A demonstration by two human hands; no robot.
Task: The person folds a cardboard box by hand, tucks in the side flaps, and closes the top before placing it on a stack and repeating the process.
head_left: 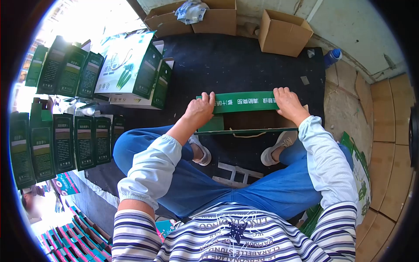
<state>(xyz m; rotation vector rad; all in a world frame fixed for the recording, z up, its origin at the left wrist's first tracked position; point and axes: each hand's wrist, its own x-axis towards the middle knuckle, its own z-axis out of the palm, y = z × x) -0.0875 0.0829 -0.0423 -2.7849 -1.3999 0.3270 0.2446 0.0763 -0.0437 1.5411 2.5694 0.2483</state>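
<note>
A green cardboard gift box (244,101) with white Chinese lettering on its long flap stands between my feet, its top partly open onto a dark brown inside. My left hand (200,108) grips the flap's left end, fingers curled over the far edge. At the other end my right hand (289,105) grips the same flap in a like way. A thin cord handle (248,136) hangs at the box's near side. How the thumbs sit under the flap is hidden.
Green and white gift boxes (124,65) stand at the left, beside rows of dark green cartons (63,142). Brown cardboard boxes (283,32) sit at the back. A blue bottle (333,56) is at the right. Stacked brown cartons (388,113) line the right wall. Black sheeting (218,61) covers the floor.
</note>
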